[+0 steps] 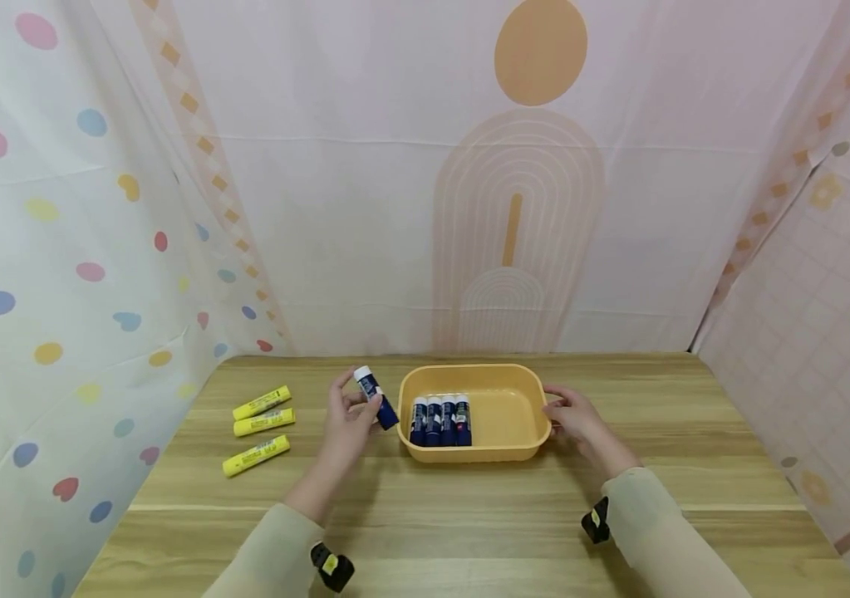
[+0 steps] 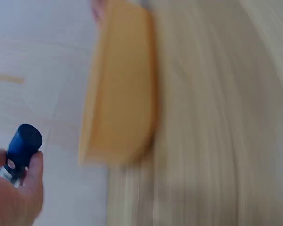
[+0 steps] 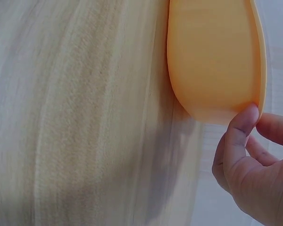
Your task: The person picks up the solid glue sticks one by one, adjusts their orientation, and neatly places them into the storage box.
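My left hand [image 1: 348, 422] holds a dark blue glue stick [image 1: 377, 399] with a white cap, tilted, just left of the yellow-orange tray [image 1: 510, 453]. In the left wrist view the blue end of the glue stick [image 2: 24, 143] sticks out between thumb and finger. At the tray's right end, my right hand [image 1: 576, 417] pinches the rim, and the right wrist view shows thumb and finger on the tray's edge [image 3: 262, 70]. Several more blue glue sticks [image 1: 440, 422] stand side by side in the tray's left half, white caps toward the back.
Three yellow glue sticks [image 1: 263, 422] lie on the wooden table [image 1: 462, 531] at the left. Patterned cloth [image 1: 350, 232] hangs behind the table's far edge and along both sides.
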A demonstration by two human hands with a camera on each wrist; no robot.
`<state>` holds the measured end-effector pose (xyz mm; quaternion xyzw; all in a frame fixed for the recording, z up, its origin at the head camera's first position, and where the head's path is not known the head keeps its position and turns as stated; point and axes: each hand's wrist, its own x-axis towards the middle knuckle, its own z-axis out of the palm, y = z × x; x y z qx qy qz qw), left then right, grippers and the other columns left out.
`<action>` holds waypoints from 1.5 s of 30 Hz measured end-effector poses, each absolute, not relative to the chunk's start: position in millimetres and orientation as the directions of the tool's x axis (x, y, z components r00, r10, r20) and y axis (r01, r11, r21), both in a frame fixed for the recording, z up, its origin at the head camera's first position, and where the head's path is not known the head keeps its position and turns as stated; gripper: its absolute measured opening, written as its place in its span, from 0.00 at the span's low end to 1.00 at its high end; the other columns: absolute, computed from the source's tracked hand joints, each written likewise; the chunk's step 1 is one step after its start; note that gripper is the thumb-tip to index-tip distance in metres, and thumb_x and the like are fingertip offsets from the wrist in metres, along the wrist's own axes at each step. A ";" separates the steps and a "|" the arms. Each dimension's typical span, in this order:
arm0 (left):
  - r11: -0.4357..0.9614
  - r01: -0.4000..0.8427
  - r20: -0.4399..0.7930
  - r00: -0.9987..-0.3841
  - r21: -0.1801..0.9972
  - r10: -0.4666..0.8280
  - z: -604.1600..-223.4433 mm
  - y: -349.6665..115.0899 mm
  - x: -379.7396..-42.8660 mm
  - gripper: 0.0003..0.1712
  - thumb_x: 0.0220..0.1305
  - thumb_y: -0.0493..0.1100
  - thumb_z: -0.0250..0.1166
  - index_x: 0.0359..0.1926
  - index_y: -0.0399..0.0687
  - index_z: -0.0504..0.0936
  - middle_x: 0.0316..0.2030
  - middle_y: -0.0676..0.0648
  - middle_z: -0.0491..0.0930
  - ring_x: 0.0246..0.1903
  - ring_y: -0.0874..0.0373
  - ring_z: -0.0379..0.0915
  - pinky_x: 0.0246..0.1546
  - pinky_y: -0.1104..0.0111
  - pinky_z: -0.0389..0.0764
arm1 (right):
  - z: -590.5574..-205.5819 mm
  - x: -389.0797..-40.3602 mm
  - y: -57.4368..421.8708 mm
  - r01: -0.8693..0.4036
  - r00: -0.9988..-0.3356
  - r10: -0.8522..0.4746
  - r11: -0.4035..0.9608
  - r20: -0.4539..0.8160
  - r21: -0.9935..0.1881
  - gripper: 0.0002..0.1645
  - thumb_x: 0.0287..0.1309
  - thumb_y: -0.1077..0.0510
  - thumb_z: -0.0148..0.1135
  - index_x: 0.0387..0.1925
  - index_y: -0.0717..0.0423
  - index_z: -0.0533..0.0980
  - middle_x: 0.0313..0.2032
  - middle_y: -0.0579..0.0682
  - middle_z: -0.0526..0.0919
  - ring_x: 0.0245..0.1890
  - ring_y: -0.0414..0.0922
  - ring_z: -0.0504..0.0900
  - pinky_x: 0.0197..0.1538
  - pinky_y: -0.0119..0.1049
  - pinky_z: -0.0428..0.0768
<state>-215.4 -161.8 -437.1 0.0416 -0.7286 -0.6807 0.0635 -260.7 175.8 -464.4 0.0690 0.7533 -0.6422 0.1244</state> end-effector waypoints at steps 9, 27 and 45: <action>-0.032 -0.063 -0.067 -0.985 0.998 -0.158 -432.0 -126.3 -230.8 0.34 0.68 0.34 0.54 0.70 0.48 0.50 0.46 0.36 0.66 0.33 0.59 0.76 0.34 0.67 0.83 | -465.6 -261.6 176.5 0.266 -0.958 -0.067 0.148 -0.278 -0.953 0.30 0.62 0.70 0.49 0.66 0.67 0.59 0.35 0.52 0.67 0.26 0.41 0.73 0.29 0.29 0.75; 0.478 0.179 0.264 -0.957 0.860 -0.117 -447.2 -42.4 -228.0 0.29 0.65 0.36 0.60 0.62 0.45 0.57 0.49 0.40 0.69 0.40 0.53 0.73 0.37 0.65 0.79 | -466.3 -262.4 178.3 0.278 -0.954 -0.067 0.159 -0.292 -0.947 0.31 0.63 0.69 0.50 0.67 0.64 0.59 0.39 0.54 0.72 0.25 0.40 0.74 0.31 0.32 0.77; 0.719 0.097 0.130 -0.992 0.689 0.010 -468.2 -12.6 -237.6 0.28 0.60 0.38 0.65 0.59 0.51 0.64 0.45 0.40 0.73 0.33 0.52 0.74 0.34 0.62 0.78 | -467.8 -263.0 179.3 0.291 -0.951 -0.072 0.116 -0.301 -0.950 0.31 0.63 0.70 0.50 0.67 0.64 0.59 0.38 0.53 0.70 0.28 0.40 0.73 0.30 0.30 0.76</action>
